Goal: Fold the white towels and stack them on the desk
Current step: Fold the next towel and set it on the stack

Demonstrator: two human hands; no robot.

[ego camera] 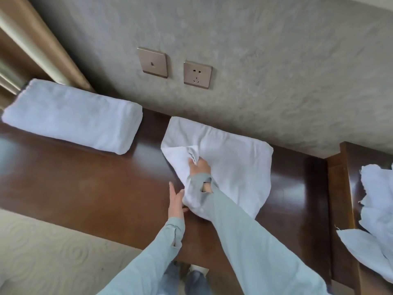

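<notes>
Fingers (194, 161) of my right hand (200, 167) are pinched shut on a bunched corner of the white towel (234, 167), which lies spread on the dark wooden table (85, 184) against the wall, at about 1 o'clock from the view's centre. My left hand (176, 203) lies open and flat at 6 o'clock, fingers extended, its thumb touching the towel's near edge. I see a folded towel stack (72, 116) resting on the table at 10 o'clock, well apart. More loose white towels (374, 209) sit on a lower surface at 3 o'clock. Two wall plates (196, 74) sit at 12 o'clock.
</notes>
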